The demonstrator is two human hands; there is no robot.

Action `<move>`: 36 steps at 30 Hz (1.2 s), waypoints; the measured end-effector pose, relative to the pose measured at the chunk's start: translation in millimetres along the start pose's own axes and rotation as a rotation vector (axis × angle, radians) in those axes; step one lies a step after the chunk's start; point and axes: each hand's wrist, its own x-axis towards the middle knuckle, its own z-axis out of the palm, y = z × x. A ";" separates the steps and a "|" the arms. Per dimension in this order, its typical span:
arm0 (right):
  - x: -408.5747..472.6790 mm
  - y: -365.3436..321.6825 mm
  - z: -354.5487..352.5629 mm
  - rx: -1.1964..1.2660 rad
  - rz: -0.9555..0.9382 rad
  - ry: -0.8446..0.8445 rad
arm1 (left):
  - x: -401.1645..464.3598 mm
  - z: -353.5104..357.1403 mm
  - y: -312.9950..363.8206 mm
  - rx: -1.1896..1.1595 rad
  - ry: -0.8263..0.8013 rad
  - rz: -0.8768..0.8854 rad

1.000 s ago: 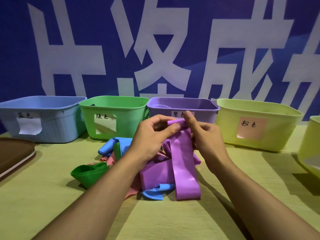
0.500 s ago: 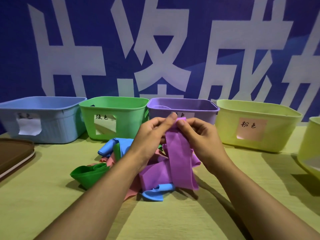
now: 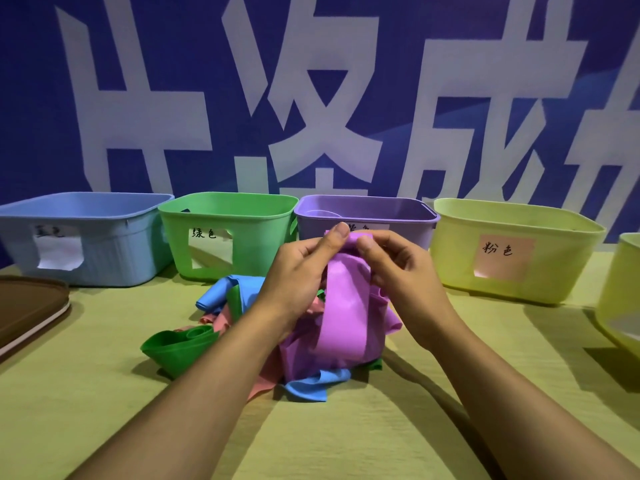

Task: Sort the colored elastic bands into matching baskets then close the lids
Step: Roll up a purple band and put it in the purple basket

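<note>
My left hand [image 3: 298,271] and my right hand [image 3: 401,271] both pinch the top of a purple elastic band [image 3: 344,313], which hangs folded between them over a pile of bands. In the pile lie a green band [image 3: 176,348], blue bands [image 3: 216,294], a pink band [image 3: 266,375] and more purple ones. Behind the pile stand four open baskets in a row: blue [image 3: 104,244], green [image 3: 256,237], purple [image 3: 408,223] and a yellow-green one [image 3: 554,265] with a pink label.
A brown lid [image 3: 27,306] lies at the table's left edge. Part of another yellow-green basket [image 3: 620,296] shows at the right edge. A blue wall with large white characters rises right behind the baskets.
The purple band has been gathered upward and folded shorter between both hands; its lower end has lifted off the table front toward the pile.
</note>
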 end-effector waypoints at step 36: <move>1.6 3.9 1.4 -0.048 -0.110 -0.016 | -4.9 0.8 4.8 0.072 -0.089 -0.099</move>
